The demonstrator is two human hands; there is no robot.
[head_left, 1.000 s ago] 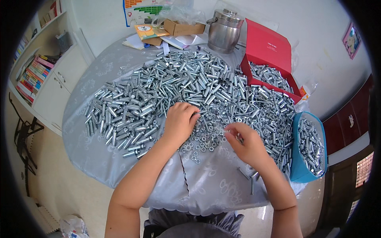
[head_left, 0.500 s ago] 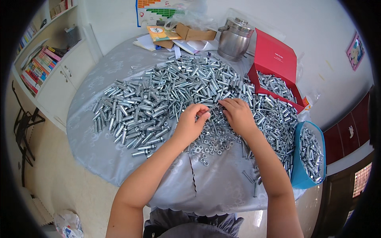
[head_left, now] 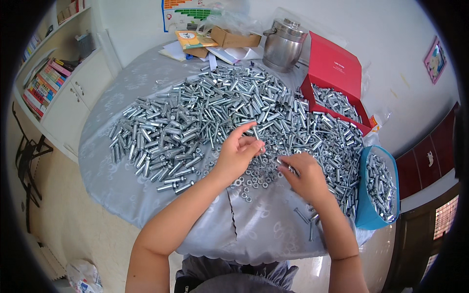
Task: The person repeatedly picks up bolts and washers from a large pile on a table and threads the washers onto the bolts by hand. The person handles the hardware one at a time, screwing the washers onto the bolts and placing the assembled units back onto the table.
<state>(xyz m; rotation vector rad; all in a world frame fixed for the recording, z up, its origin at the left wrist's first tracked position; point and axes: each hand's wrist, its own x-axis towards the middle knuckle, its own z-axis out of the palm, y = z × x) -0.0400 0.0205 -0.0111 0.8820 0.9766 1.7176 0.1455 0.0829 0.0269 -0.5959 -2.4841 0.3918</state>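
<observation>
The red box (head_left: 337,78) and the blue tub (head_left: 364,215) held bolts. The left hand (head_left: 238,155) pinched a bolt (head_left: 257,135); the right hand (head_left: 305,177) pinched another (head_left: 287,166). Half a second earlier both pressed into the pile (head_left: 205,117).

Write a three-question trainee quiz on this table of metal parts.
1. True or false: the red box is empty.
2. What container sits at the table's right edge? A) blue tub B) wicker basket C) glass jar
3. Fill in: the left hand pinches a metal ____.

Key:
1. False; it holds metal parts.
2. A, the blue tub.
3. Bolt; the right hand also holds a small metal part, its kind unclear.
</observation>
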